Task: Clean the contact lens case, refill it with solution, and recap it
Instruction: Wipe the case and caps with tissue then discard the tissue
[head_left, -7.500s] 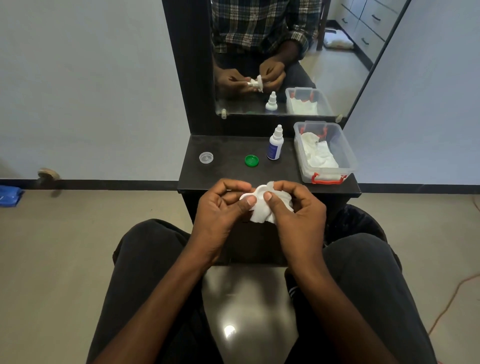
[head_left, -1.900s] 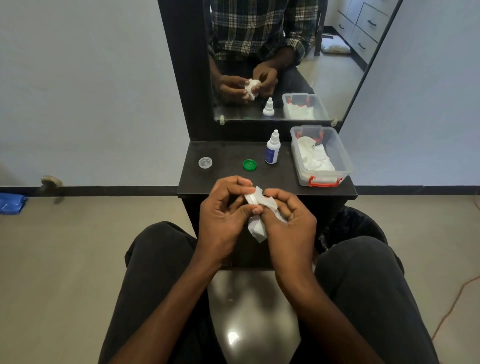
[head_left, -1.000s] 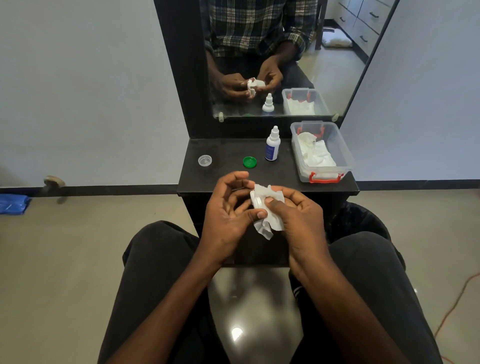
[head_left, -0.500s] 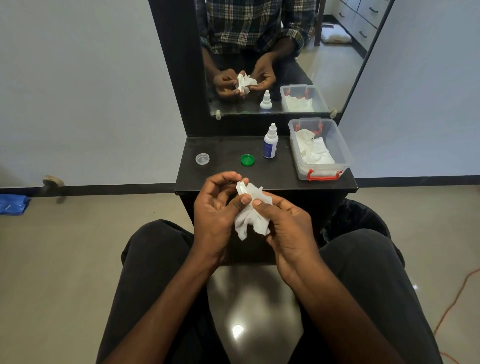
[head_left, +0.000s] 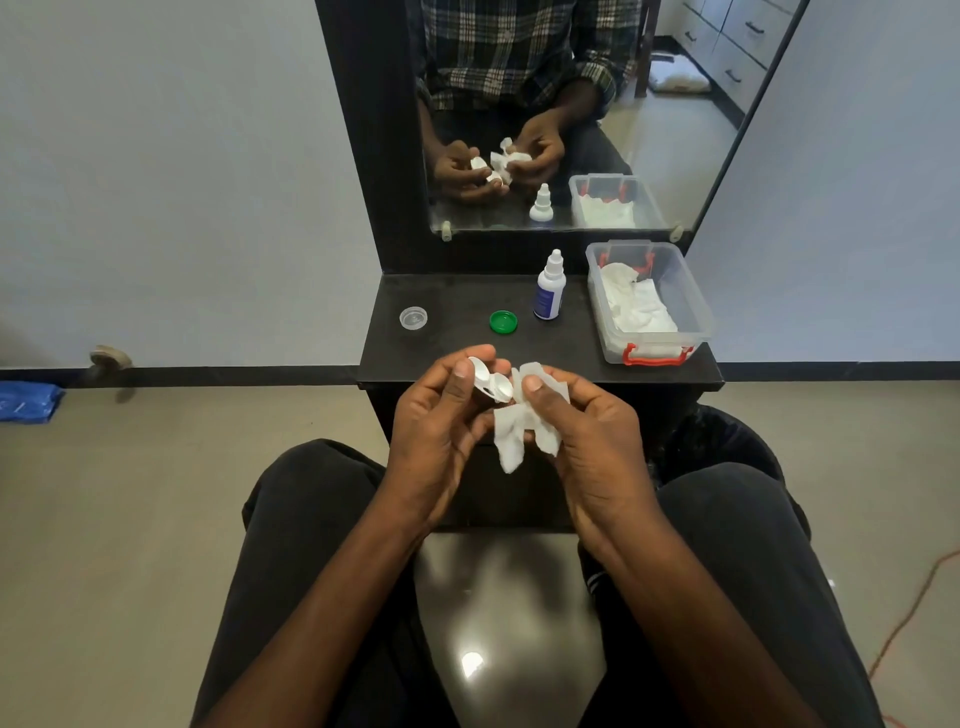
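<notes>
Change: since half a second ago the tissue has come off the contact lens case (head_left: 491, 383), whose white wells now show bare.
Left hand (head_left: 441, 421): fingers curled, thumb and fingertips gripping the case at its left end, above the lap and just near of the bench (head_left: 452, 353) edge.
Right hand (head_left: 582, 421): curled round a crumpled white tissue (head_left: 514, 436), thumb pressing it beside the case's right end.
Caps: a clear cap (head_left: 413, 318) at far left of the bench, a green cap (head_left: 503, 321) to its right, well apart.
Solution bottle (head_left: 549, 287): upright right of the green cap; its blue label is unreadable.
Tissue box (head_left: 696, 306): clear, red clips, far right.
</notes>
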